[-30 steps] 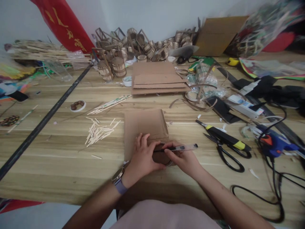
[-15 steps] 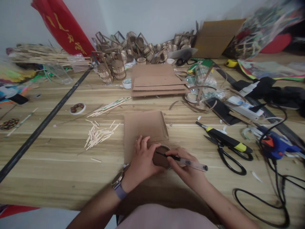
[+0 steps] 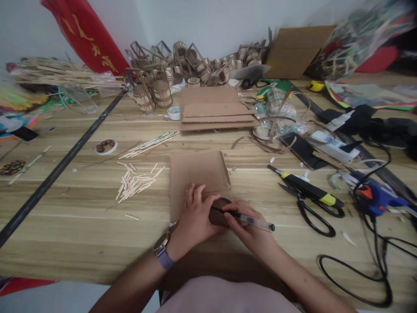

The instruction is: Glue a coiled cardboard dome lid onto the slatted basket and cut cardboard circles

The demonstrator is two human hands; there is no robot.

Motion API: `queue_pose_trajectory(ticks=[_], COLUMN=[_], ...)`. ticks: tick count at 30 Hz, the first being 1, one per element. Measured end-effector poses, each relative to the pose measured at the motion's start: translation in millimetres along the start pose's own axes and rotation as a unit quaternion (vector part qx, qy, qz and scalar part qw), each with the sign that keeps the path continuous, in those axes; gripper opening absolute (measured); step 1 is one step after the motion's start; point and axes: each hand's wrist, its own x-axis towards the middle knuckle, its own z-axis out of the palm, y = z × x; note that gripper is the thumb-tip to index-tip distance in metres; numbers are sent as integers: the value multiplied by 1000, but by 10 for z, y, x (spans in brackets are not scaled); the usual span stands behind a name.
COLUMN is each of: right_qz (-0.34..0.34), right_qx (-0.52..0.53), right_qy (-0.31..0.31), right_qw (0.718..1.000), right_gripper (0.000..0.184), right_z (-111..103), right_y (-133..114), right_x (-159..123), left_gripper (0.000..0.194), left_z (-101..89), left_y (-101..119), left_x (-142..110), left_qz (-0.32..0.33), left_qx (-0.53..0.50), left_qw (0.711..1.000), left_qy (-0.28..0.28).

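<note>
A piece of brown cardboard [image 3: 198, 167] lies on the table before me. On its near part rests a thin-rimmed round ring [image 3: 226, 198], with brown showing inside it. My left hand [image 3: 192, 217] curves its thumb and fingers around the ring's left side and holds it down. A clear-barrelled pen with a dark end [image 3: 257, 223] is pinched in my right hand [image 3: 249, 224]. The pen's tip points left, inside the ring; its exact contact point is hard to make out. My fingers cover parts of the ring's rim.
Short sticks [image 3: 135, 184] lie left of the cardboard. Scissors [image 3: 306, 208], a yellow-black cutter [image 3: 312, 189] and a blue glue gun [image 3: 374, 191] are at right. Stacked cardboard [image 3: 211, 102] and small stick baskets [image 3: 162, 93] stand farther back.
My right hand and the pen have shifted a little to the left, and the pen's back end has moved left and slightly up. My left hand stays on the ring.
</note>
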Motion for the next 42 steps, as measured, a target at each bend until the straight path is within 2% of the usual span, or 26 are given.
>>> queue_pose_trajectory(ticks=[6, 12, 19, 22, 27, 29, 31, 34, 38, 42], right_qz=[0, 38, 27, 29, 68, 97, 110, 90, 69, 79], right_qx=[31, 50, 32, 42, 101, 111, 105, 96, 95, 104], right_qy=[-44, 5, -3, -25, -104, -96, -62, -40, -58, -93], right_qw=[999, 998, 999, 998, 987, 984, 986, 990, 991, 987], right_gripper=[12, 12, 12, 11, 18, 19, 18, 15, 14, 19], right_z=[-82, -57, 20, -21, -145, -160, -138, -69, -27, -120], right_y=[-36, 53, 57, 20, 8, 35, 64, 76, 27, -26], right_x=[-39, 29, 16, -28, -39, -2, 43, 86, 69, 25], left_gripper=[76, 85, 84, 82, 82, 85, 85, 84, 84, 83], left_z=[0, -32, -25, -21, -19, -13, -11, -22, -49, -53], left_y=[2, 29, 20, 15, 22, 20, 17, 19, 42, 56], left_x=[-5, 3, -10, -13, -5, -4, -4, -6, -5, -1], left_qz=[-2, -27, -18, -9, -12, -15, -17, -19, -28, -30], left_qx=[6, 7, 7, 7, 19, 22, 24, 24, 19, 19], left_qw=[1000, 999, 1000, 1000, 1000, 999, 999, 999, 998, 999], left_qy=[-2, -34, -25, -14, -16, -18, -21, -29, -43, -40])
